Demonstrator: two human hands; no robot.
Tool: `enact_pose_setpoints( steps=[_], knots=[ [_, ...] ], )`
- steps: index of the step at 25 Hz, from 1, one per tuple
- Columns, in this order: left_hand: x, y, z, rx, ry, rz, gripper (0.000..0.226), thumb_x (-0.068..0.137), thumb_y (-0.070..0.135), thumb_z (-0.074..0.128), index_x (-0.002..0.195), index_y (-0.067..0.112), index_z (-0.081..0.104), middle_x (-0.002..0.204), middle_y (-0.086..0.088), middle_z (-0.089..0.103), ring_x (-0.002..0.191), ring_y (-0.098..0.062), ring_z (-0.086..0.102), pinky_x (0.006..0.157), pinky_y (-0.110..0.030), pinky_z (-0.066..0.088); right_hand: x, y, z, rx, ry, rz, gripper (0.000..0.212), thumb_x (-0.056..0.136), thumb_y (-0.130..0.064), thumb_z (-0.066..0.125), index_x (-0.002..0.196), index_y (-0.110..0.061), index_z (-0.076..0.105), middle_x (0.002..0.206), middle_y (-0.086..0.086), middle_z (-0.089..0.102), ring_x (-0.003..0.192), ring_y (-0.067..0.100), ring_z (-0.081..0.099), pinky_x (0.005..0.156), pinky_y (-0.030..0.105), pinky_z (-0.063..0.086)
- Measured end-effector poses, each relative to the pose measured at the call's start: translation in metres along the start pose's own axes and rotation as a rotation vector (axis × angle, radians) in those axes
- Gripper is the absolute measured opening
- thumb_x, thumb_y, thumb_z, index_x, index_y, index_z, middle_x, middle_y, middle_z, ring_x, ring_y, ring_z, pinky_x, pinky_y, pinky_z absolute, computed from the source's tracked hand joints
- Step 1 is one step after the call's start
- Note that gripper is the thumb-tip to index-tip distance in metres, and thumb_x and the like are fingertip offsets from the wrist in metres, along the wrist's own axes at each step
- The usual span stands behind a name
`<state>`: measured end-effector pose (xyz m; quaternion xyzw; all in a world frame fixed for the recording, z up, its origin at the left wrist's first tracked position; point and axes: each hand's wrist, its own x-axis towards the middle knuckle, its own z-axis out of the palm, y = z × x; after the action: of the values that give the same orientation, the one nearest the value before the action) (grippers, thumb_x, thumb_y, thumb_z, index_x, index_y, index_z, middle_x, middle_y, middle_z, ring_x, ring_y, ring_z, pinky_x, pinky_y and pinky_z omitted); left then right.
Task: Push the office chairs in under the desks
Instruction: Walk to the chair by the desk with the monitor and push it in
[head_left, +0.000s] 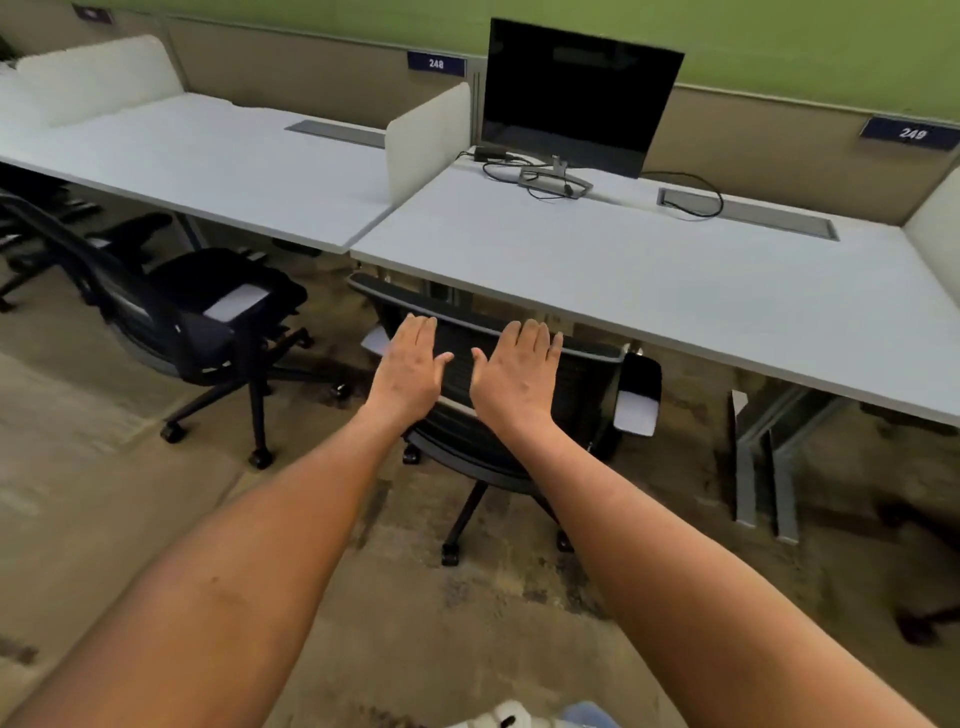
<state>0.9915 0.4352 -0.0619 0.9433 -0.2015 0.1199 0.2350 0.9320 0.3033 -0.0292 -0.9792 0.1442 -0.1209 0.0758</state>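
Observation:
A black mesh office chair (587, 395) stands in front of me with its seat under the right white desk (649, 280) and its backrest close to the desk's front edge. My left hand (410, 364) and my right hand (519, 371) lie flat and open against the back of that backrest, fingers spread, side by side. A second black office chair (208, 312) stands to the left, turned sideways and pulled out from the left white desk (208, 161), its seat partly under the desk edge.
A black monitor (576, 93) with loose cables stands at the back of the right desk. White dividers (426, 140) separate the desks. Grey metal desk legs (763, 457) stand to the right of the chair. More chairs sit at far left. Carpet floor lies behind.

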Motion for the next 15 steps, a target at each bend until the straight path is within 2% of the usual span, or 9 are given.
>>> enact_pose_setpoints(
  steps=[4,6,8,11,15],
  knots=[
    [0.041,-0.034,-0.012,0.111,-0.024,-0.037,0.074,0.091,0.029,0.061,0.148,0.002,0.022,0.154,-0.020,0.026,0.146,-0.033,0.018,0.121,-0.041,0.015,0.018,-0.002,0.010,-0.092,-0.066,0.082,0.076,0.097,-0.045,0.045,0.152,0.000,0.016,0.159,0.022,0.018,0.148,0.038,0.012,0.119,0.053,0.003],
    [0.061,-0.046,-0.016,0.139,-0.094,-0.076,0.070,0.094,0.032,0.057,0.150,0.007,0.021,0.155,-0.020,0.023,0.147,-0.036,0.012,0.121,-0.042,0.012,0.027,0.008,0.013,-0.122,-0.118,0.104,0.073,0.098,-0.042,0.046,0.153,-0.004,0.015,0.160,0.020,0.017,0.148,0.037,0.010,0.120,0.054,0.002],
    [0.076,-0.050,-0.015,0.185,-0.181,-0.047,0.057,0.099,0.029,0.047,0.149,0.011,0.026,0.155,-0.022,0.024,0.146,-0.041,0.009,0.122,-0.047,0.009,0.033,0.021,0.013,-0.148,-0.119,0.093,0.064,0.099,-0.035,0.046,0.152,-0.009,0.022,0.156,0.017,0.029,0.146,0.037,0.019,0.120,0.055,0.007],
    [0.087,-0.049,-0.005,0.223,-0.166,-0.006,0.049,0.101,0.022,0.042,0.148,0.013,0.031,0.155,-0.022,0.025,0.145,-0.047,0.007,0.121,-0.052,0.006,0.039,0.037,0.011,-0.212,-0.094,0.048,0.049,0.099,-0.024,0.046,0.146,-0.013,0.034,0.141,0.013,0.047,0.132,0.034,0.039,0.114,0.054,0.024],
    [0.098,-0.046,0.005,0.287,-0.165,0.038,0.049,0.101,0.020,0.042,0.148,0.014,0.030,0.155,-0.021,0.027,0.144,-0.049,0.009,0.120,-0.054,0.010,0.044,0.051,0.014,-0.257,-0.064,0.046,0.044,0.098,-0.022,0.037,0.141,-0.014,0.038,0.135,0.015,0.052,0.125,0.035,0.045,0.105,0.055,0.032]
  ],
)
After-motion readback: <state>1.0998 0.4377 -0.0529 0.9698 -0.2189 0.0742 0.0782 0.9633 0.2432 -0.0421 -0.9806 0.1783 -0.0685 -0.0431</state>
